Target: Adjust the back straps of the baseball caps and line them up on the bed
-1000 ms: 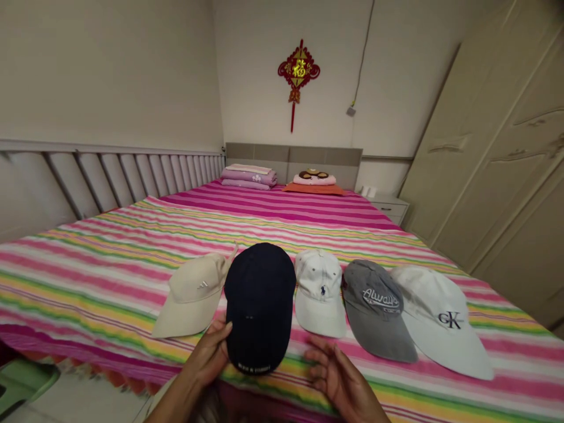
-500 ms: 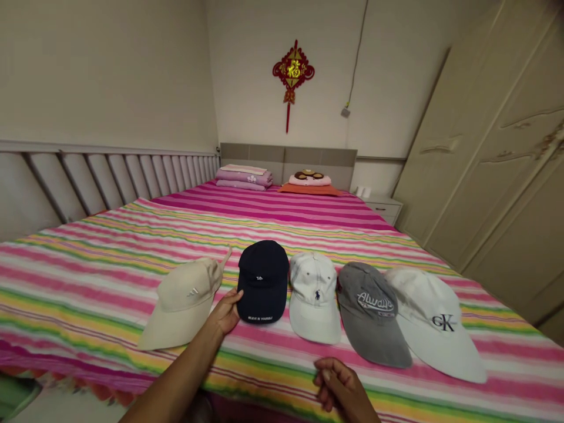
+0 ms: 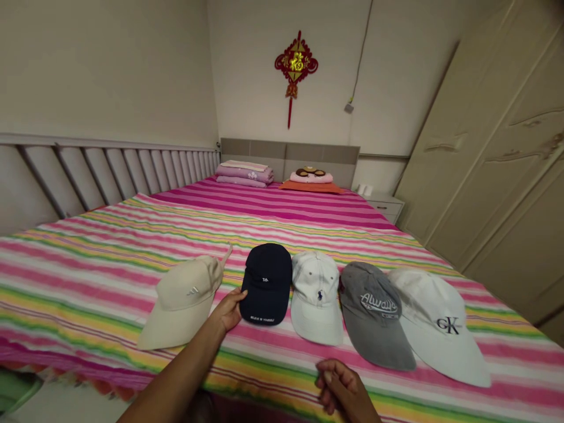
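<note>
Five-panel-style caps lie side by side across the bed, brims toward me. My left hand (image 3: 232,309) grips the left edge of the brim of a navy baseball cap (image 3: 267,285), thumb on top. To its left rests a beige cap (image 3: 183,302) with its strap sticking up. A white cap (image 3: 316,296) with a small dark emblem lies to the right of the navy one. Beyond it come a grey cap (image 3: 374,317) lettered "Always" and a larger white cap (image 3: 440,329) marked "CK". My right hand (image 3: 341,388), fingers loosely curled and apart, hovers empty before the white and grey caps.
A striped sheet (image 3: 132,247) covers the bed. Folded purple bedding (image 3: 244,174) and a pink pillow (image 3: 311,176) sit by the headboard (image 3: 317,157). A slatted rail (image 3: 132,170) runs along the left. On the right stand a nightstand (image 3: 384,205) and a wardrobe (image 3: 484,147).
The navy cap has shifted slightly right, nearer the white cap, with my left hand still on its brim. My right hand stays almost in place. The view has moved a little.
</note>
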Demonstrator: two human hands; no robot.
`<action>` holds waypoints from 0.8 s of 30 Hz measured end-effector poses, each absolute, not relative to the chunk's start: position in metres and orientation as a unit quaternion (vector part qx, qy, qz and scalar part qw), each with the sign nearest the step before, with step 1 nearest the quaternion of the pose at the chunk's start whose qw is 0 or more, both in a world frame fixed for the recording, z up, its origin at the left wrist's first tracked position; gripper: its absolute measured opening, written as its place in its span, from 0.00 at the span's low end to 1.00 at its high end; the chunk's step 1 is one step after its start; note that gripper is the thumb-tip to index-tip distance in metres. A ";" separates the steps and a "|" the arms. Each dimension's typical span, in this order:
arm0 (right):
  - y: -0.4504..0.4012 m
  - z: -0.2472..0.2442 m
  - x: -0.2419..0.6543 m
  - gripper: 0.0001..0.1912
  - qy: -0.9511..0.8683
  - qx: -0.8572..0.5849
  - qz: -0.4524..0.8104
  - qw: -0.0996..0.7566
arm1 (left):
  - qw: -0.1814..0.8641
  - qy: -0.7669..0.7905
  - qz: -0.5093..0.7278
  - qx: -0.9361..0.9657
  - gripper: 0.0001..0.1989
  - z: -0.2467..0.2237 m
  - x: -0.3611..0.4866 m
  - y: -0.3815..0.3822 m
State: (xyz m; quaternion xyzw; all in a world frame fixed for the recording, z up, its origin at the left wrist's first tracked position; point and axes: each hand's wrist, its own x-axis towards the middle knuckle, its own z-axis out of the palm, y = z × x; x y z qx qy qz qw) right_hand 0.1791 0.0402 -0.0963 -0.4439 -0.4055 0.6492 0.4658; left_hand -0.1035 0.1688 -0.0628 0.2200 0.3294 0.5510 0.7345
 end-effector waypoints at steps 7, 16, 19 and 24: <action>0.041 -0.095 0.178 0.20 -0.406 -0.445 0.649 0.465 | 0.731 0.364 0.535 0.216 0.09 -0.059 -0.103 0.167; 0.040 -0.096 0.178 0.21 -0.403 -0.444 0.648 0.469 | 0.664 0.434 0.546 0.272 0.09 -0.056 -0.102 0.160; 0.040 -0.096 0.178 0.20 -0.406 -0.446 0.645 0.470 | 0.606 0.486 0.547 0.312 0.09 -0.055 -0.101 0.159; 0.040 -0.097 0.178 0.20 -0.408 -0.444 0.641 0.475 | 0.455 0.569 0.572 0.377 0.29 -0.049 -0.097 0.154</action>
